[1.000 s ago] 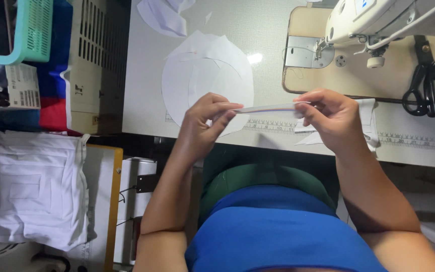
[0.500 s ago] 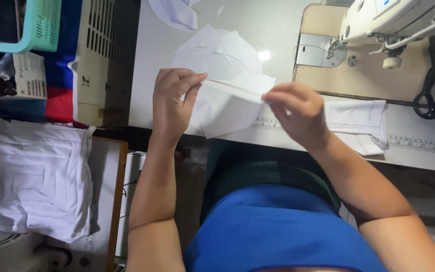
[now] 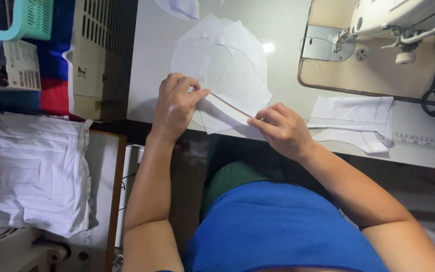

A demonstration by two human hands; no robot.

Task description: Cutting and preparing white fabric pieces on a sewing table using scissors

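Left hand (image 3: 177, 103) and right hand (image 3: 280, 128) each pinch an end of a narrow white strip (image 3: 230, 107) stretched over the cut white pieces (image 3: 227, 65) at the bench (image 3: 288, 35) edge; uneven pull likely twists it or drags the stack askew.

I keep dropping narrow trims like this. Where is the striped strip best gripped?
Probably by its two ends, as here: the left hand pinches one end and the right hand the other. The striped strip is long and thin, so end grips from either side keep it taut.
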